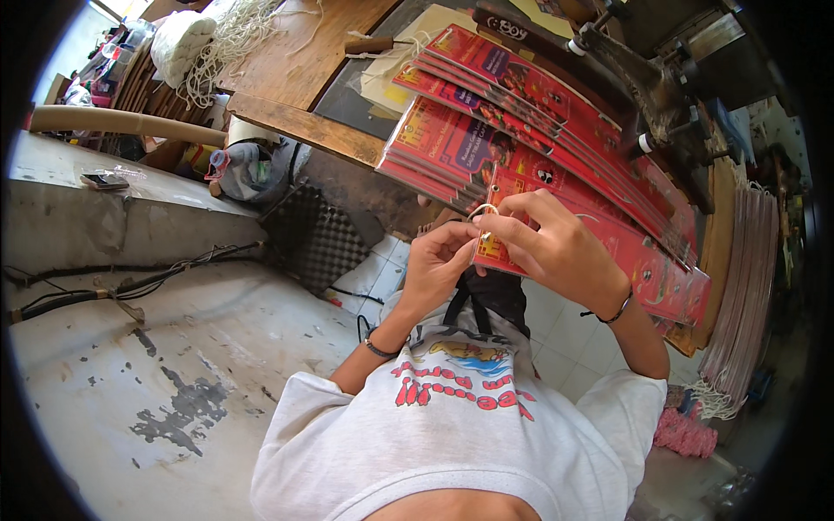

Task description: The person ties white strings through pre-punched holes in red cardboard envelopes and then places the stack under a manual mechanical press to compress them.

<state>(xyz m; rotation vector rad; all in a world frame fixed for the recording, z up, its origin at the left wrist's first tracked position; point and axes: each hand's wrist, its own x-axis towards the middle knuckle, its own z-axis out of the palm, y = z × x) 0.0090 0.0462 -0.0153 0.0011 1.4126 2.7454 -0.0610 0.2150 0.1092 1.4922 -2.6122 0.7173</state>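
Observation:
A red printed booklet (497, 253) with a yellow panel is held in front of my chest, near the table's edge. My left hand (437, 267) pinches it at its left edge, thumb and fingertips together. From above, my right hand (546, 233) bends over the booklet, its thumb and index finger closed on a short white cord (484, 208) at the corner. The cord makes a small loop there; the fingers partly hide where it passes through. Just beyond both hands, fanned stacks of similar red booklets (452, 139) lie overlapping on the table.
A metal clamp-like machine (638, 87) stands at the far right of the wooden table (287, 117). A wooden-handled tool (369, 45) lies at the back. White cords (738, 286) hang at the right; pink cord (686, 431) lies below. A phone (104, 181) rests on the left ledge.

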